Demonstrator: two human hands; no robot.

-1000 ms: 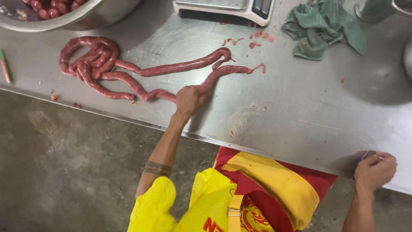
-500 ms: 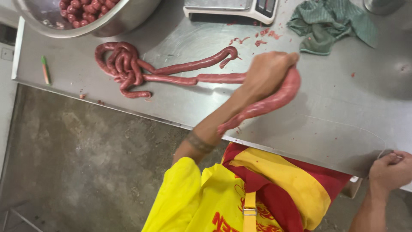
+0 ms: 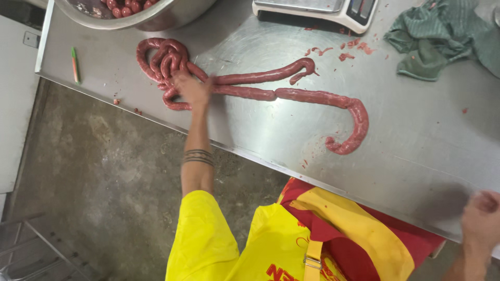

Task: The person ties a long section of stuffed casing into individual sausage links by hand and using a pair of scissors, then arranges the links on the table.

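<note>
A: How will that sausage rope (image 3: 271,93) handle?

B: Soft, limp and greasy, I'd judge; best pinched at a link. One rope lies below the scale (image 3: 312,9), and the left hand (image 3: 191,89) is closed on it by the coil.

A: The right hand (image 3: 480,225)?

B: Fisted, empty, at the steel table (image 3: 416,151) edge. One bowl (image 3: 140,13), one cloth (image 3: 442,39).

Steel table (image 3: 427,156), scuffed and smeared, running at a slant above a concrete floor (image 3: 104,171). Lying on it: a long red sausage rope (image 3: 312,96), coiled at the left and hooked at the right, a metal bowl (image 3: 156,18), a scale (image 3: 312,8). Also a crumpled green cloth (image 3: 437,41), a green-and-orange pen (image 3: 75,63), scattered red meat scraps (image 3: 346,52).
</note>
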